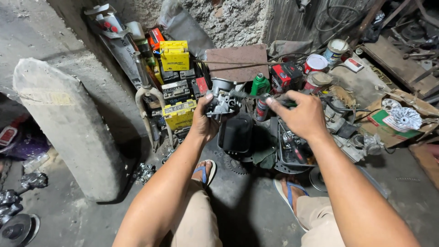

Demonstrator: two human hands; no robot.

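Note:
My left hand point(204, 122) grips a grey metal carburetor point(222, 98) and holds it up in front of me. My right hand point(302, 114) is shut on a dark-handled tool point(247, 95) whose tip meets the carburetor's right side. Both hands hover over a black plastic tray point(235, 135) on the concrete floor. My feet in blue sandals point(204, 171) rest below, on either side of a toothed sprocket point(235, 165).
Yellow and black batteries point(174, 56) are stacked against the wall. A green bottle point(259, 85), a spray can point(261, 109), round tins point(315, 64) and engine parts crowd the back. A concrete block point(64, 123) stands left. A cardboard box with a metal fan part point(404, 118) lies right.

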